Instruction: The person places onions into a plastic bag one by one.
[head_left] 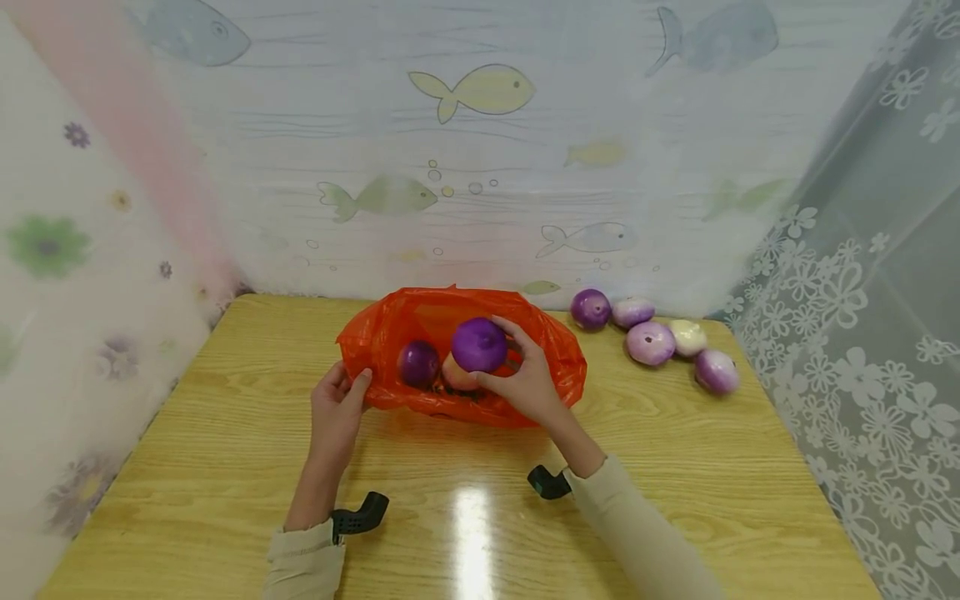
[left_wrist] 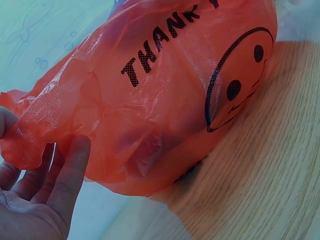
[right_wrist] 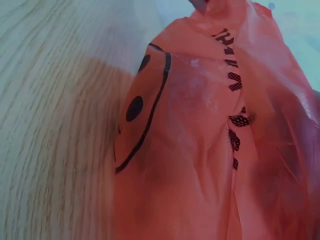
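A red plastic bag (head_left: 558, 354) lies wide-mouthed on the table, its printed "THANK" and smiley face showing in the left wrist view (left_wrist: 165, 100). At its left end my left hand (head_left: 336, 417) pinches the rim between thumb and fingers. Over the mouth, my right hand (head_left: 534, 385) holds a deep purple onion (head_left: 478, 343), thumb below and fingers on its far right side. Inside the bag sit another purple onion (head_left: 418, 364) and a paler round one (head_left: 457, 375), partly hidden under the held onion. In the right wrist view the bag's side hides the right hand.
To the right of the bag, near the table's back edge, are a dark purple onion (head_left: 590, 310), several paler purple-and-white ones (head_left: 651, 343) and a whitish one (head_left: 687, 337). Behind the wooden table (head_left: 420, 550) hangs a fish-patterned curtain (head_left: 480, 150); flowered curtains flank both sides.
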